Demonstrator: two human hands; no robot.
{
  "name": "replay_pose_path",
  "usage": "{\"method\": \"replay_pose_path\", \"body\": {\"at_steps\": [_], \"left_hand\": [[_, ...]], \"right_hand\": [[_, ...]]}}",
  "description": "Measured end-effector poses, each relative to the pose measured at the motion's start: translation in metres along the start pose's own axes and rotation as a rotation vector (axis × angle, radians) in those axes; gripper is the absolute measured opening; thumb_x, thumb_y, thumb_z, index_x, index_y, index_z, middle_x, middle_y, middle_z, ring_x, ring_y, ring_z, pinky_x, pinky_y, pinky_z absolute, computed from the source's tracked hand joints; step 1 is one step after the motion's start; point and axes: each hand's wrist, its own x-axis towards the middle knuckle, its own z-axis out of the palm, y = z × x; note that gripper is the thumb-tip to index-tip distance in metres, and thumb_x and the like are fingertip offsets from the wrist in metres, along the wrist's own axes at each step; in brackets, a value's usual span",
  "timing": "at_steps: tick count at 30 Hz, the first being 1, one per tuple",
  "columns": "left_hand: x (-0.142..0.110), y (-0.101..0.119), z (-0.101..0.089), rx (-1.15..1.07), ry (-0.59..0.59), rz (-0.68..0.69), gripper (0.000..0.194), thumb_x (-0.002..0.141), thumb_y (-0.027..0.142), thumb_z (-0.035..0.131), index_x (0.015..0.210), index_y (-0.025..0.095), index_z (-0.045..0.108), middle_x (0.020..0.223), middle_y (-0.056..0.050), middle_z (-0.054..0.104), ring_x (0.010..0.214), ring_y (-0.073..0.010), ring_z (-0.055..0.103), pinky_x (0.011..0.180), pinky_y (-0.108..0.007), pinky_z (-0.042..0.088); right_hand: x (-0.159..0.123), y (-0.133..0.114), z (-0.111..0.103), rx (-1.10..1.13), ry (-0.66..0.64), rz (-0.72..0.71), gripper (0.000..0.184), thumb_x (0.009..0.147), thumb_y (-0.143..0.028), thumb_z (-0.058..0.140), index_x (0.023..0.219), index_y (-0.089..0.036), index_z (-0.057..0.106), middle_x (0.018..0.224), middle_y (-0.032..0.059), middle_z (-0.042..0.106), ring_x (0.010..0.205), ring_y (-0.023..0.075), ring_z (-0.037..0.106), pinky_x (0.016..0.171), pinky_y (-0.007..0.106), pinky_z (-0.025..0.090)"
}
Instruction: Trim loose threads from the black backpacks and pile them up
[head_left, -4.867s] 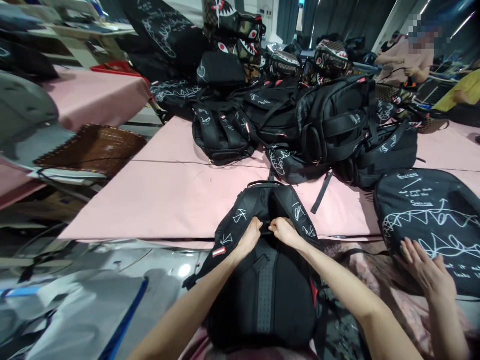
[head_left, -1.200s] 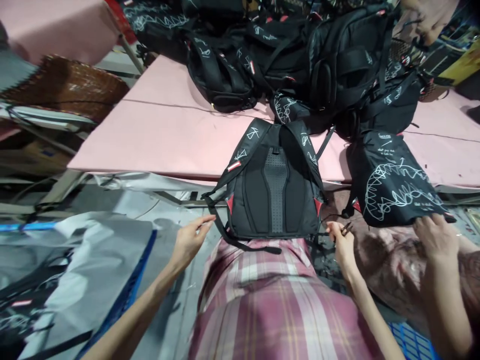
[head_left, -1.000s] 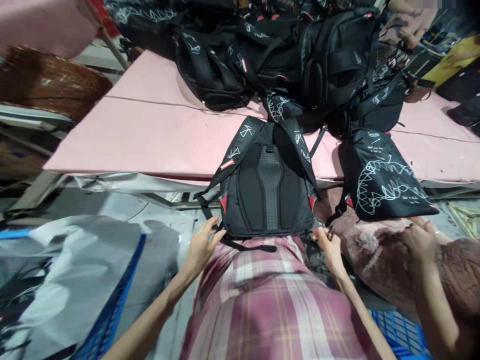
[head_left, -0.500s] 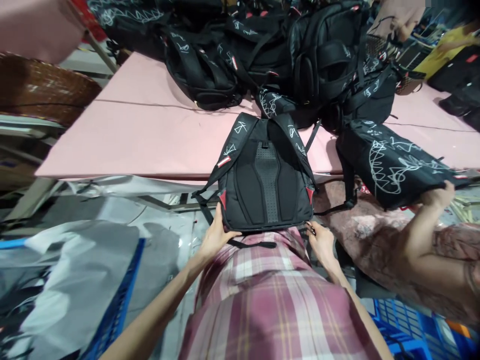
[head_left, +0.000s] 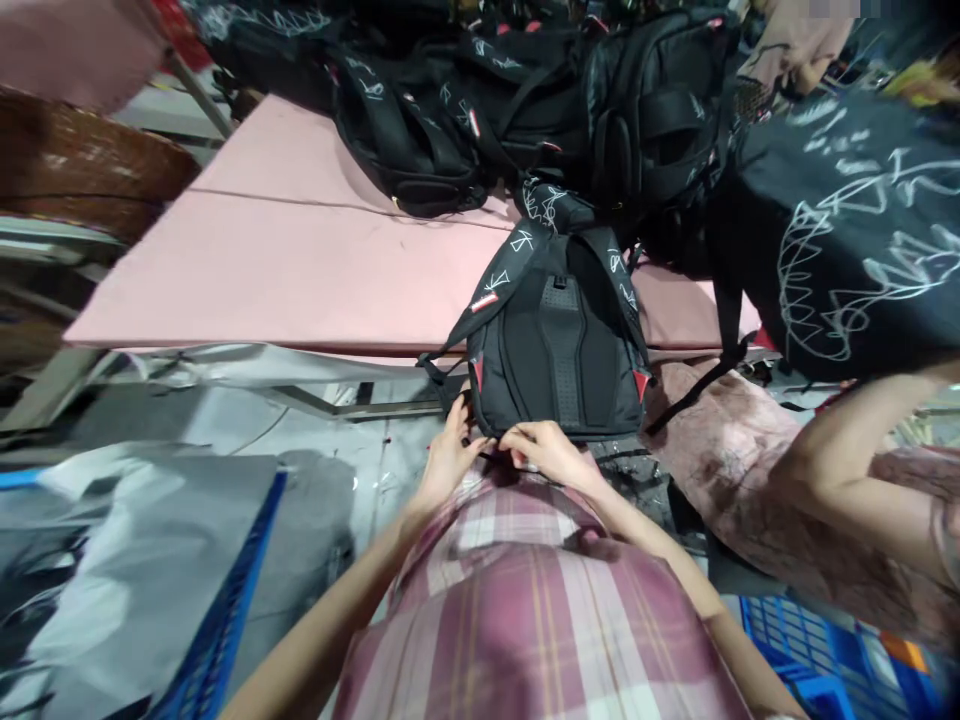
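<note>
A black backpack (head_left: 562, 350) leans on the edge of the pink table, its padded back panel and shoulder straps facing me and its bottom edge at my lap. White line drawings and a red-and-white tag mark the straps. At its lower left corner, my left hand (head_left: 450, 458) is closed on the backpack's edge, thumb pointing inward. My right hand (head_left: 553, 455) pinches at the bottom edge just beside the left thumb. Something dark and thin shows between the two hands; the fingers hide what it is.
Several black backpacks (head_left: 420, 150) are piled along the back of the pink table (head_left: 300, 270). At right, a co-worker's arm (head_left: 847, 450) is by a large black backpack (head_left: 862, 240) with white drawings. Blue crates (head_left: 810, 640) stand low right; a blue-edged crate (head_left: 232, 600) with white sheeting is at left.
My right hand has moved left from the backpack's lower right corner to beside my left hand. The backpack sits slightly further right in view. The co-worker's backpack has been lifted nearer.
</note>
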Motion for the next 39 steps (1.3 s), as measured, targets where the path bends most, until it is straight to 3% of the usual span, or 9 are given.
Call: {"method": "replay_pose_path", "body": {"at_steps": [4,10,14,20,25,29,34,37,39], "left_hand": [[-0.015,-0.026,0.014,0.345,-0.265,0.152,0.040,0.076,0.025,0.058,0.115,0.017,0.056,0.106,-0.013,0.063,0.104,-0.0270,0.053,0.089,-0.040,0.039],[-0.022,-0.005,0.027,0.427,-0.495,0.407,0.023,0.084,0.022,0.049,0.100,0.024,0.066,0.094,-0.004,0.067,0.087,-0.0174,0.059,0.081,-0.031,0.041],[-0.031,0.032,0.000,0.406,-0.316,0.599,0.030,0.089,0.018,0.038,0.105,0.022,0.063,0.095,-0.004,0.067,0.085,-0.0148,0.058,0.077,-0.028,0.043],[-0.026,0.062,-0.037,0.386,-0.014,0.822,0.027,0.087,0.021,0.043,0.105,0.020,0.062,0.090,-0.006,0.068,0.080,-0.0164,0.059,0.075,-0.030,0.044],[-0.018,0.067,-0.041,0.126,0.147,0.629,0.038,0.086,0.013,0.032,0.106,0.022,0.063,0.096,-0.005,0.067,0.094,-0.0164,0.059,0.084,-0.031,0.045],[-0.031,0.082,-0.044,-0.012,0.382,0.261,0.028,0.081,0.025,0.046,0.102,0.019,0.063,0.107,-0.009,0.062,0.104,-0.0227,0.053,0.094,-0.040,0.040],[-0.047,0.101,-0.036,-0.496,0.003,-0.188,0.025,0.072,0.035,0.056,0.086,0.016,0.065,0.078,-0.005,0.066,0.071,-0.0177,0.060,0.059,-0.026,0.048],[-0.046,0.107,-0.033,-0.720,0.017,-0.336,0.030,0.066,0.036,0.062,0.087,0.015,0.066,0.081,-0.006,0.066,0.068,-0.0157,0.058,0.053,-0.023,0.045],[-0.043,0.108,-0.034,-0.851,0.037,-0.418,0.034,0.064,0.037,0.065,0.091,0.016,0.066,0.079,-0.004,0.066,0.067,-0.0145,0.057,0.053,-0.022,0.045]], "right_hand": [[-0.031,0.035,-0.028,0.253,0.176,0.077,0.027,0.084,-0.034,0.047,0.069,-0.015,0.059,0.055,-0.0033,0.053,0.055,0.0097,0.049,0.058,0.020,0.037],[-0.069,0.073,-0.015,0.073,0.205,0.232,0.027,0.079,-0.034,0.050,0.061,-0.016,0.060,0.058,-0.0004,0.058,0.058,0.0126,0.052,0.063,0.024,0.040],[-0.071,0.066,0.002,0.198,0.273,0.271,0.024,0.076,-0.037,0.054,0.071,-0.017,0.066,0.074,0.0035,0.067,0.071,0.0163,0.059,0.069,0.028,0.044],[-0.058,0.034,0.002,0.323,0.256,0.222,0.039,0.082,-0.045,0.038,0.065,-0.020,0.063,0.064,-0.0022,0.062,0.064,0.0113,0.058,0.063,0.029,0.042],[-0.036,0.007,0.003,0.446,0.152,0.171,0.025,0.069,-0.040,0.063,0.061,-0.017,0.057,0.055,-0.0039,0.053,0.054,0.0096,0.048,0.052,0.023,0.038],[-0.020,-0.007,0.006,0.515,0.130,0.144,0.025,0.067,-0.035,0.064,0.059,-0.017,0.048,0.051,-0.0067,0.042,0.048,0.0064,0.036,0.047,0.020,0.030],[-0.009,-0.012,0.006,0.491,0.125,0.157,0.024,0.066,-0.034,0.061,0.058,-0.017,0.046,0.051,-0.0067,0.039,0.048,0.0069,0.033,0.048,0.021,0.028],[-0.011,-0.013,0.000,0.302,0.126,0.101,0.017,0.070,-0.033,0.059,0.073,-0.017,0.055,0.062,-0.0035,0.050,0.056,0.0102,0.045,0.055,0.022,0.035],[-0.016,-0.013,-0.005,0.102,0.184,0.031,0.028,0.073,-0.032,0.059,0.097,-0.019,0.056,0.080,0.0002,0.059,0.071,0.0142,0.053,0.065,0.025,0.039]]}}
